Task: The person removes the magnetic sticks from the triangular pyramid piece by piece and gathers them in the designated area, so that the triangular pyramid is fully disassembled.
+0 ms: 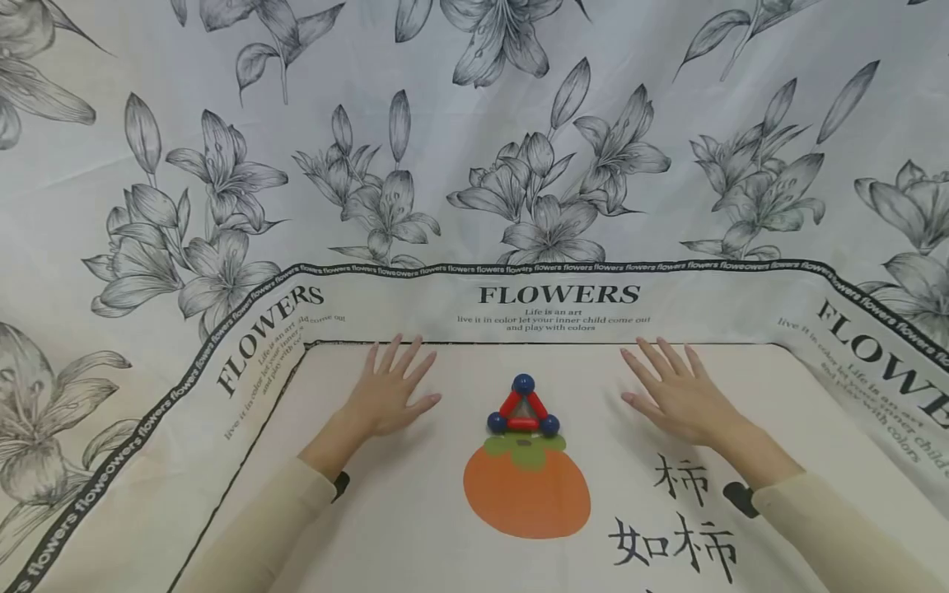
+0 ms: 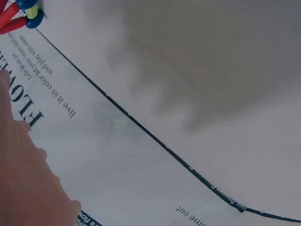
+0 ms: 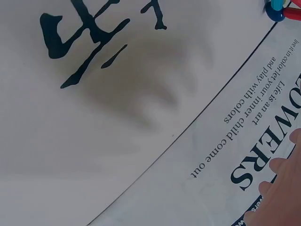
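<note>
A small pyramid of red rods and dark blue balls (image 1: 522,407) stands on the cloth-covered table (image 1: 415,527), just above a printed orange persimmon (image 1: 527,490). My left hand (image 1: 388,393) lies flat with fingers spread, to the left of the pyramid and apart from it. My right hand (image 1: 670,389) lies flat with fingers spread on the other side, also apart. Both hold nothing. A corner of the rod-and-ball pyramid (image 2: 21,14) shows at the top left of the left wrist view, and one blue ball (image 3: 277,9) at the top right of the right wrist view.
A cream cloth with black "FLOWERS" lettering (image 1: 558,294) and grey lily prints (image 1: 549,189) covers the table and rises behind it. Black Chinese characters (image 1: 678,519) are printed at the lower right.
</note>
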Demonstrator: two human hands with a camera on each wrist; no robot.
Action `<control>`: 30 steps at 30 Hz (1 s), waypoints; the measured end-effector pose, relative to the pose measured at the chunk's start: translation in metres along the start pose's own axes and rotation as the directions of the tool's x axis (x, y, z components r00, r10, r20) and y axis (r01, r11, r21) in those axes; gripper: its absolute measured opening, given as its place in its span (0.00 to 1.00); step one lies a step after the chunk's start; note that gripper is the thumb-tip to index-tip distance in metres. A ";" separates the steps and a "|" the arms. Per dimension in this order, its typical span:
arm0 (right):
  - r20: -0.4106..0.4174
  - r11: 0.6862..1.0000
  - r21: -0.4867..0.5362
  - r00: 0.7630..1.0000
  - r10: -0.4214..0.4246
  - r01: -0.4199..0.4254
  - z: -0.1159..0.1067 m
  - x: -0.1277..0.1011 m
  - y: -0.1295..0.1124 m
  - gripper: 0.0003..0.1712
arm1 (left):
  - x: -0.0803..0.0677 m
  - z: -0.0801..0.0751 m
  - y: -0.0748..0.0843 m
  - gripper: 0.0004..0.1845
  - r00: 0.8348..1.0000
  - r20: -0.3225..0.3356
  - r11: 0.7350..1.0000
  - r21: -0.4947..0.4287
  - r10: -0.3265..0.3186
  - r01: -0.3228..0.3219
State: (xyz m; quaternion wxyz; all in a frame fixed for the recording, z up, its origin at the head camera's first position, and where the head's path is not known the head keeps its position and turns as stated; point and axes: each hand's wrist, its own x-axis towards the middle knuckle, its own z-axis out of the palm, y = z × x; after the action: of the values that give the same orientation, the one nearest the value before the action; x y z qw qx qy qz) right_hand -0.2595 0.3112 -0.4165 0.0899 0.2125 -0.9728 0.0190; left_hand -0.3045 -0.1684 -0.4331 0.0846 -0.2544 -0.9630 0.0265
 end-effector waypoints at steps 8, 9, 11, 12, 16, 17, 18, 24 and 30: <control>-0.006 1.000 0.000 1.000 -0.022 0.022 0.004 0.000 -0.012 0.42 | -0.001 0.001 0.011 0.41 1.000 -0.005 1.000 -0.007 0.023 -0.023; -0.007 1.000 0.002 1.000 -0.023 0.023 0.004 0.001 -0.013 0.42 | 0.000 0.000 0.012 0.41 1.000 -0.005 1.000 -0.009 0.028 -0.028; -0.006 1.000 0.008 1.000 -0.024 0.024 0.004 0.001 -0.016 0.43 | 0.001 -0.001 0.015 0.41 0.999 0.003 0.999 -0.010 0.034 -0.034; -0.005 1.000 0.011 1.000 -0.026 0.026 0.003 0.002 -0.018 0.43 | 0.001 -0.002 0.016 0.41 0.999 0.007 0.999 -0.009 0.037 -0.037; 0.001 0.999 0.028 0.999 -0.033 0.033 0.002 0.004 -0.024 0.43 | 0.003 -0.002 0.020 0.42 0.999 0.028 0.999 -0.001 0.035 -0.035; 0.000 0.999 0.030 0.999 -0.036 0.035 0.002 0.005 -0.025 0.43 | 0.004 -0.002 0.021 0.42 0.999 0.029 0.999 -0.004 0.037 -0.037; -0.005 0.999 0.034 0.999 -0.040 0.040 0.002 0.005 -0.027 0.43 | 0.005 -0.001 0.023 0.42 0.999 0.030 0.999 -0.004 0.037 -0.037; -0.028 0.997 0.063 0.998 -0.051 0.052 0.008 0.008 -0.036 0.43 | 0.007 0.000 0.033 0.42 0.999 0.013 0.999 -0.011 0.052 -0.051; -0.052 0.992 0.096 0.996 -0.073 0.078 0.010 0.010 -0.051 0.43 | 0.010 0.003 0.041 0.43 0.998 -0.001 0.998 -0.030 0.062 -0.062</control>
State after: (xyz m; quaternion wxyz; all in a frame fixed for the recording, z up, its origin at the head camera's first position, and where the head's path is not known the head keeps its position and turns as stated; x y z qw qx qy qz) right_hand -0.2489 0.2598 -0.4249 0.1033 0.2527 -0.9596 0.0683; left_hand -0.2933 -0.1279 -0.4380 0.0800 -0.2856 -0.9549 0.0148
